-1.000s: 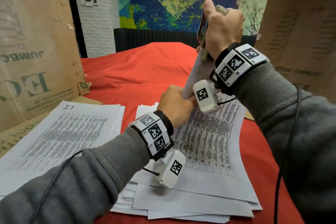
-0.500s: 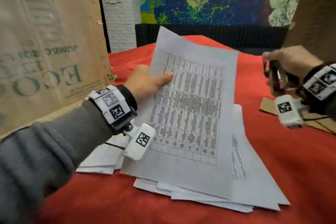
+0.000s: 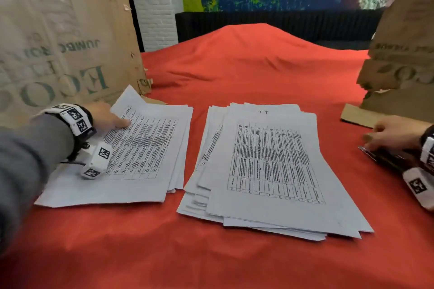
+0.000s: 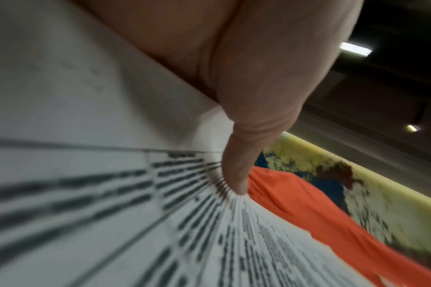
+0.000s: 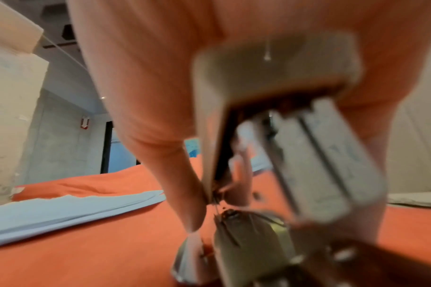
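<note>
Two stacks of printed table sheets lie on the red cloth (image 3: 234, 253). My left hand (image 3: 110, 117) is at the far corner of the left stack (image 3: 145, 155). Its thumb (image 4: 246, 145) lies on the top sheet (image 4: 111, 213), whose corner is lifted, and the fingers are hidden beneath it. The right stack (image 3: 270, 159) is loosely fanned and nothing touches it. At the right edge my right hand (image 3: 397, 134) holds a metal stapler (image 3: 380, 157) low on the cloth. In the right wrist view the stapler (image 5: 295, 136) fills the picture, with the thumb (image 5: 175, 174) along its side.
A tall cardboard box (image 3: 58, 42) stands close behind the left stack. Another cardboard box (image 3: 404, 54) stands at the right, with a flat flap (image 3: 354, 115) beside my right hand. The red cloth humps up at the back before a black panel (image 3: 281, 23).
My left hand carried the sheet from the right stack over to the left stack and laid it down. The right hand brought the stapler down from mid-air to the cloth at the right.
</note>
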Motion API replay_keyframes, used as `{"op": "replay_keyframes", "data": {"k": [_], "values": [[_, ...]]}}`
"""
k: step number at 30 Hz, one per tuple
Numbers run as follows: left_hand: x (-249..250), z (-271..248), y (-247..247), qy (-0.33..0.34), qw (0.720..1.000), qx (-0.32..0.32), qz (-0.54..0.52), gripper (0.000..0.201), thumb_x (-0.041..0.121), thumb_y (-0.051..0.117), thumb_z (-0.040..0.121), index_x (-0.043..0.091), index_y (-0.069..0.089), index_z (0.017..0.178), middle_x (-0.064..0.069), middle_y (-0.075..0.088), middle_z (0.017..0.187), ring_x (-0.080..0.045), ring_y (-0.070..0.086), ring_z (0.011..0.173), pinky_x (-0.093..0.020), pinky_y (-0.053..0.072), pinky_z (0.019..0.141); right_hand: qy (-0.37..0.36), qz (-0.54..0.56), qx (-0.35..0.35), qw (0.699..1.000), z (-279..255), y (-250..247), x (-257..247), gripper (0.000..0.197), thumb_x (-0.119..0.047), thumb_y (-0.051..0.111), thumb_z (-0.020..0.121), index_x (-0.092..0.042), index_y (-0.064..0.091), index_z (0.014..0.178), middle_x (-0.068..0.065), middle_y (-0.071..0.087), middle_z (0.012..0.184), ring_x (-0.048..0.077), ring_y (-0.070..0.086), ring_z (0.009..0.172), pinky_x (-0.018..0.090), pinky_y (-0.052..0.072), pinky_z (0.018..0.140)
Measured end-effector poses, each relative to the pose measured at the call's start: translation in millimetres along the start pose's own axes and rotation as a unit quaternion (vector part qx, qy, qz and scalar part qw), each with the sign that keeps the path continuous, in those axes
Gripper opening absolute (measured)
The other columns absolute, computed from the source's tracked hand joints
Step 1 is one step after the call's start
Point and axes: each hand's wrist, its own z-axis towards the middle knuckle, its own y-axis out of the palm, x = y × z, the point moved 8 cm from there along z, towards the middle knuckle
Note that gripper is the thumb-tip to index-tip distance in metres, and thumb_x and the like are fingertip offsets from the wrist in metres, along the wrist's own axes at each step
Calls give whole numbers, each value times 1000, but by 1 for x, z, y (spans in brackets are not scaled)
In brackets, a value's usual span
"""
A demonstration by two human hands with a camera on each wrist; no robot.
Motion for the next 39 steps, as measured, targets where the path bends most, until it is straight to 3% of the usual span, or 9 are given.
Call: {"op": "replay_keyframes", "data": {"k": [4,7,11,15,22,26,29,33,39], "values": [[43,8,-8,-4,988,39,149,94,66,81,74,-1,55,135,-21,53,140,-40,55,123,-47,49,104,-9,-57,10,998,-7,1,-6,25,-35,80,82,-11,73,76,8,70,80,22,64,76,32,49,65],[124,-9,-16,107,973,130,156,107,79,70,67,8,48,144,-17,47,146,-43,47,135,-53,43,111,0,-72,5,997,-14,0,-13,27,-34,78,85,-8,73,85,9,70,85,23,62,77,28,41,57],[260,-46,26,319,943,29,90,55,58,64,94,15,72,127,-6,71,129,-29,64,121,-36,51,101,-3,-96,12,995,-18,0,-19,30,-39,77,85,-10,74,83,6,68,79,21,63,75,27,42,56],[326,-51,71,338,929,-50,139,78,65,66,91,17,52,151,0,56,150,-27,55,135,-42,43,114,-15,-97,37,994,-25,-2,-19,21,-35,78,79,-16,73,87,3,70,83,22,66,79,31,56,70],[329,-31,54,320,943,-19,87,14,32,80,83,20,77,90,2,68,82,-23,60,76,-32,55,73,-39,-42,51,997,-52,-14,-26,26,-31,70,85,-15,70,105,9,70,98,28,64,86,33,56,77],[325,-55,49,359,930,-50,56,11,32,74,94,21,75,97,1,76,92,-17,65,77,-29,54,74,-87,34,110,990,-85,-50,-64,17,-34,70,84,-22,71,97,8,73,91,28,64,79,37,57,74],[324,-83,54,389,916,-93,26,10,33,74,95,25,70,90,5,75,82,-10,67,61,-27,54,65,-150,116,110,976,-108,-64,-106,19,-34,72,85,-28,64,101,-5,70,81,11,64,71,31,50,62],[323,-113,69,400,906,-88,108,18,43,77,90,28,66,88,1,77,96,-21,72,84,-37,60,85,-203,62,6,977,-112,-32,-155,20,-35,64,95,-32,58,114,-4,69,93,9,64,69,21,48,49],[320,-165,68,491,853,-56,167,54,54,77,85,32,55,129,8,52,127,-18,56,110,-37,48,91,-193,2,-32,981,-102,3,-168,19,-28,52,98,-25,57,116,-4,58,89,10,54,72,25,39,51]]}}
